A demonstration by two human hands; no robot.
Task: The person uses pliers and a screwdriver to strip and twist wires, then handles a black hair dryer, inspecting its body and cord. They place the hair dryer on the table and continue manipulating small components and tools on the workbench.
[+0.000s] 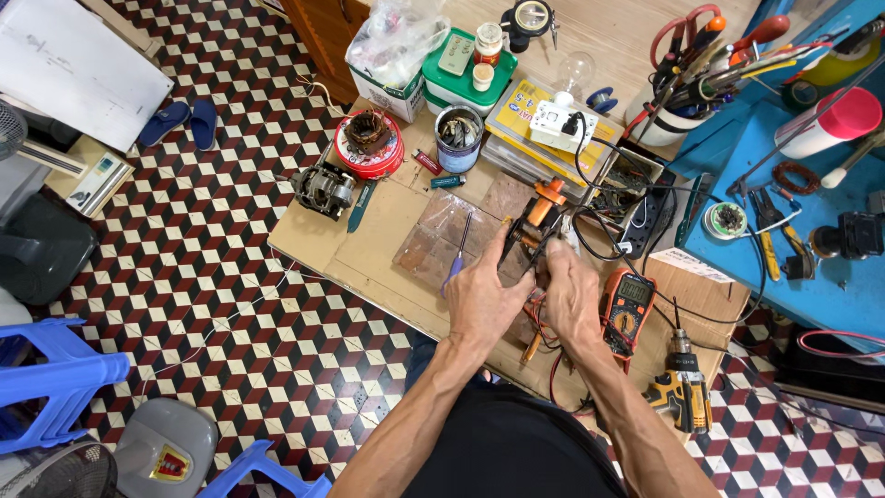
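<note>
At frame centre, both hands, left (pixel 481 297) and right (pixel 572 293), closed around a black-and-orange tool (pixel 538 219) standing on the surface (pixel 369 254), its long axis running up-frame from them, fingers seemingly pinching wires at its base beside the multimeter (pixel 628 309).

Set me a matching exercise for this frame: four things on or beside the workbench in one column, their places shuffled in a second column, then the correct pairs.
Things:
1. multimeter
2. cordless drill
3. red round tin
4. blue-handled screwdriver

Places:
A. on the clear plastic sheet, just beyond the left hand
B. at the bench's near right corner
C. right beside the right hand
D. far left of the bench, next to a small motor

Pairs: 1-C, 2-B, 3-D, 4-A
</note>
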